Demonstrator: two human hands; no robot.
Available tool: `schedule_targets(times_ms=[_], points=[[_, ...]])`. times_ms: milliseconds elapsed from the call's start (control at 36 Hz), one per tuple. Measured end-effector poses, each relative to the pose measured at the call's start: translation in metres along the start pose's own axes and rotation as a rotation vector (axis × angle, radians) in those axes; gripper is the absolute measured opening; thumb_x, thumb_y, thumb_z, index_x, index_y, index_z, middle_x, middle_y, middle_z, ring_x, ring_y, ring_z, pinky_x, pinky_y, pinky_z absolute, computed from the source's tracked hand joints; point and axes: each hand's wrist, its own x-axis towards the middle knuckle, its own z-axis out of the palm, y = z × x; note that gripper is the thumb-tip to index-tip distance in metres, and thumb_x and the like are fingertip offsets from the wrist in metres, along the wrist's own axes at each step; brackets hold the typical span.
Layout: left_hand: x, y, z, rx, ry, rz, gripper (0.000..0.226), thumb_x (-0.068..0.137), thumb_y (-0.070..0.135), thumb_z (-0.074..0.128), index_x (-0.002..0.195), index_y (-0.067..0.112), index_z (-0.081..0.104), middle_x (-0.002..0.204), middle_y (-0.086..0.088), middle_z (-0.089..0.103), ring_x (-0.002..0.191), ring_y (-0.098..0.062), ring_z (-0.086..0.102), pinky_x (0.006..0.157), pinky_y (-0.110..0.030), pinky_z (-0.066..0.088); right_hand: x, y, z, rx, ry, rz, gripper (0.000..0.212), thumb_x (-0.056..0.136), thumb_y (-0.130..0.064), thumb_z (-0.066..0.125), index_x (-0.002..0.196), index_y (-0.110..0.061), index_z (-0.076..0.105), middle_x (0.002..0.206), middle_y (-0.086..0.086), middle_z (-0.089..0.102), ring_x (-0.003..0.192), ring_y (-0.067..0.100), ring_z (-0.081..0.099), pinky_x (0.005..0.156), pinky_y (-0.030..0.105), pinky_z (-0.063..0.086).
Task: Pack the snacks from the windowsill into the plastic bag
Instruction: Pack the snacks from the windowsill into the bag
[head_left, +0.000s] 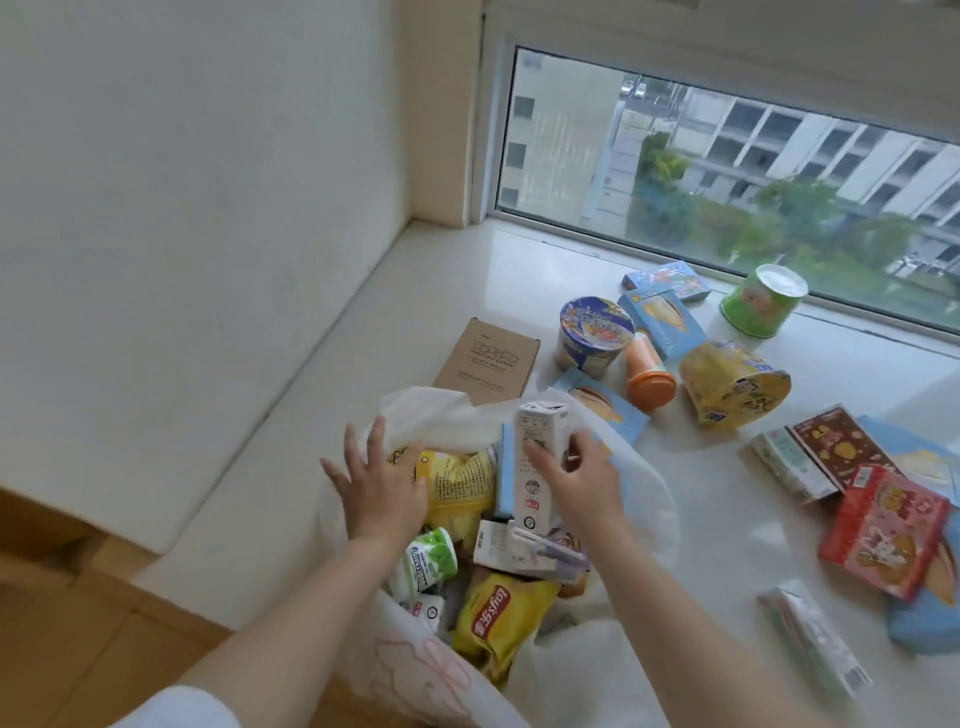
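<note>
Right hand pinched a tall white carton upright over the open plastic bag, fingers wrapped on its front, thumb side behind. Left hand lay flat, fingers spread, pressing the bag's left rim beside a yellow snack pack. Both forearms reached in from below. Bag sat on the windowsill; cup noodles and boxes remained well right.

On the windowsill the plastic bag lies at the near edge with snack packets in it, a cardboard box just behind it, cup noodles farther back, and boxes to its right.
</note>
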Motion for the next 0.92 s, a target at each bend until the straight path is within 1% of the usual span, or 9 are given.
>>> schedule_targets(times_ms=[83,139,194,306,444,639,694,778,917], points=[[0.009,-0.035,0.001,-0.077,-0.217,-0.178,0.053,0.091,0.027,0.046,0.139,0.048,0.035,0.159,-0.001,-0.005,0.142,-0.036,0.01,0.107,-0.054,0.029,-0.004,-0.008,0.034,-0.01,-0.121,-0.002,0.031,0.085,-0.044,0.063,0.096,-0.017,0.054,0.084,-0.002,0.062,0.077,0.015,0.06,0.064,0.031,0.05],[0.01,-0.053,0.006,-0.119,-0.329,-0.187,0.058,0.092,0.021,0.044,0.145,0.042,0.03,0.158,0.0,0.009,0.129,-0.031,0.04,0.098,-0.04,0.043,-0.004,-0.011,0.055,-0.06,-0.165,-0.009,0.03,0.085,-0.044,0.062,0.097,-0.02,0.05,0.085,-0.005,0.059,0.078,0.014,0.058,0.06,0.027,0.045],[0.009,-0.058,0.007,-0.104,-0.334,-0.165,0.063,0.091,0.011,0.039,0.148,0.035,0.027,0.152,-0.001,0.027,0.119,-0.029,0.051,0.091,-0.035,0.048,-0.003,-0.011,0.071,-0.118,-0.191,-0.028,0.029,0.085,-0.045,0.063,0.098,-0.023,0.049,0.088,-0.005,0.058,0.081,0.015,0.056,0.061,0.027,0.043],[0.012,-0.056,-0.011,-0.261,-0.194,-0.174,0.062,0.089,0.007,0.043,0.148,0.024,0.031,0.152,-0.004,0.034,0.132,-0.028,0.042,0.103,-0.035,0.038,0.004,-0.005,0.095,-0.36,-0.205,-0.116,0.038,0.085,-0.048,0.059,0.111,-0.021,0.051,0.102,-0.003,0.054,0.096,0.017,0.051,0.073,0.03,0.042],[0.013,-0.07,-0.044,-0.403,0.046,-0.146,0.061,0.088,0.001,0.043,0.144,0.022,0.038,0.146,0.001,0.043,0.126,-0.025,0.047,0.096,-0.031,0.04,0.003,0.01,0.115,-0.72,-0.347,-0.305,0.056,0.088,-0.036,0.052,0.138,-0.017,0.037,0.13,0.005,0.047,0.126,0.026,0.037,0.104,0.034,0.033],[0.004,-0.062,-0.05,-0.543,0.124,-0.05,0.059,0.085,-0.001,0.047,0.141,0.018,0.043,0.141,0.002,0.047,0.122,-0.023,0.05,0.095,-0.03,0.042,0.013,-0.004,0.12,-0.953,-0.609,-0.576,0.064,0.089,-0.037,0.056,0.145,-0.021,0.031,0.134,0.006,0.051,0.121,0.029,0.039,0.1,0.039,0.035],[0.004,-0.056,-0.053,-0.563,0.143,-0.02,0.059,0.085,-0.001,0.047,0.14,0.018,0.045,0.14,0.002,0.048,0.121,-0.023,0.05,0.097,-0.031,0.042,0.013,-0.001,0.123,-0.982,-0.559,-0.582,0.064,0.09,-0.034,0.055,0.146,-0.022,0.028,0.136,0.006,0.05,0.124,0.029,0.038,0.101,0.04,0.035],[0.004,-0.055,-0.055,-0.474,0.079,0.0,0.06,0.087,0.0,0.045,0.142,0.022,0.041,0.143,0.004,0.044,0.121,-0.023,0.05,0.096,-0.029,0.041,0.01,0.008,0.129,-0.93,-0.433,-0.457,0.063,0.095,-0.028,0.048,0.15,-0.021,0.018,0.147,0.004,0.039,0.134,0.028,0.03,0.107,0.039,0.032],[0.006,-0.06,-0.048,-0.209,-0.144,-0.004,0.062,0.089,0.007,0.041,0.147,0.029,0.03,0.147,0.009,0.033,0.109,-0.025,0.056,0.082,-0.032,0.048,-0.002,0.006,0.13,-0.709,-0.587,-0.456,0.056,0.094,-0.012,0.048,0.146,-0.022,0.032,0.146,-0.001,0.037,0.132,0.02,0.037,0.104,0.035,0.042]])
